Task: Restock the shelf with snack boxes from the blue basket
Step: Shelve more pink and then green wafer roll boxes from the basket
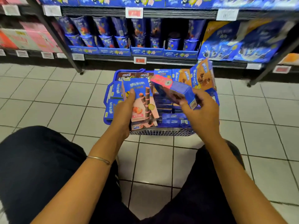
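A blue basket [108, 96] stands on the tiled floor in front of the shelf, filled with several snack boxes. My left hand [123, 109] grips a small stack of pink-and-blue wafer roll boxes [142, 101] upright over the basket's near left side. My right hand [200, 110] holds another box [174, 88], blue with a pink end, tilted flat above the basket's middle. Orange-and-blue boxes [202, 75] stand upright at the basket's far right. The shelf [161, 59] behind carries blue cups of the same brand in display trays.
Dark shelf uprights reach the floor at left [80, 71] and right [250, 84]. Large blue snack bags [239, 46] fill the shelf's right part, pink cartons [32, 38] the left bay. My knees [40, 159] frame the white tiled floor below the basket.
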The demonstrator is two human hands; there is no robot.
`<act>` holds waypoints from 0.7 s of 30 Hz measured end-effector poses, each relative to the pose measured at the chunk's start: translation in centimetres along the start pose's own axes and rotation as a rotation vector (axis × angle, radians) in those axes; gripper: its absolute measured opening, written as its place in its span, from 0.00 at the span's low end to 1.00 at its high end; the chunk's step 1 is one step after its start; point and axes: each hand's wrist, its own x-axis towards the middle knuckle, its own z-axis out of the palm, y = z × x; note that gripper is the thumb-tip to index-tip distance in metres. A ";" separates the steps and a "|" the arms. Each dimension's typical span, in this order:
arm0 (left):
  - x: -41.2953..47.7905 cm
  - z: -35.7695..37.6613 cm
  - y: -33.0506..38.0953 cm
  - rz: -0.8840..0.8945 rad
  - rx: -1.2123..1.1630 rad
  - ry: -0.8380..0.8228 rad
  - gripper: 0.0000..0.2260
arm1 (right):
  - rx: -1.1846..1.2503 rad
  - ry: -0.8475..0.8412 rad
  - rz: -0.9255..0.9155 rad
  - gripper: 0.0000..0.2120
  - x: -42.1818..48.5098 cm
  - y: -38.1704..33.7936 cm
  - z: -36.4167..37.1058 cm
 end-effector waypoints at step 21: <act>-0.6 2.7 2.2 0.190 0.093 -0.133 0.48 | 0.375 -0.170 0.509 0.06 -1.6 -4.6 4.7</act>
